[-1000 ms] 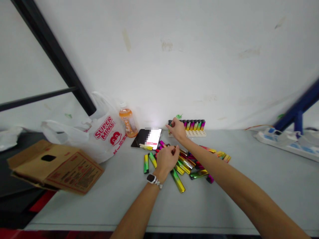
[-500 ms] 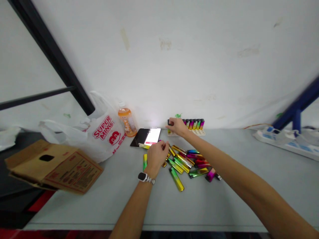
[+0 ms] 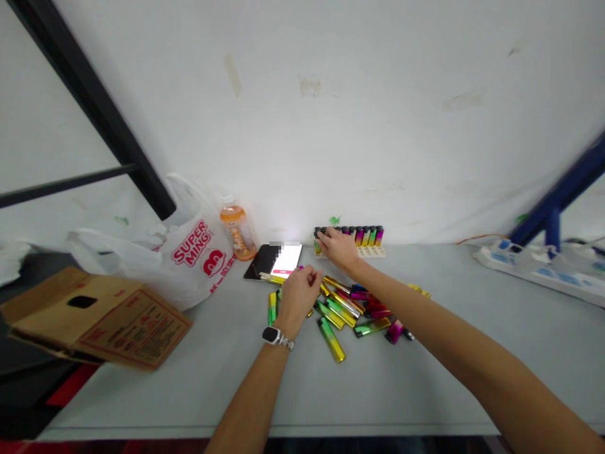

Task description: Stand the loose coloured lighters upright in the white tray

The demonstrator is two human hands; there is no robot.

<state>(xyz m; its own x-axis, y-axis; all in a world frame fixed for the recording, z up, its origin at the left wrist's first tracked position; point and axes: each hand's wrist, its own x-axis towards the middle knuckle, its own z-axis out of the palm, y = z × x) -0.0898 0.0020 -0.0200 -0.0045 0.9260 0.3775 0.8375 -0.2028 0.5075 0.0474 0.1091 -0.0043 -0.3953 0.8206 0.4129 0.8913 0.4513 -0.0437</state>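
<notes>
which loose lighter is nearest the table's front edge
The green-to-yellow lighter, its yellow end pointing toward the table's front edge; the other loose lighters all lie farther back.

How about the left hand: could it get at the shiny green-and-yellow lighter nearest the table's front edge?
Probably yes: the left hand is close to the shiny green-and-yellow lighter, which lies in full view with nothing on top of it.

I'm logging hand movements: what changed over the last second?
The left hand has moved leftward over the loose lighters, toward the tablet. The right hand stays at the left end of the rack; its grip is unclear. The bottle and bag stayed put.
</notes>
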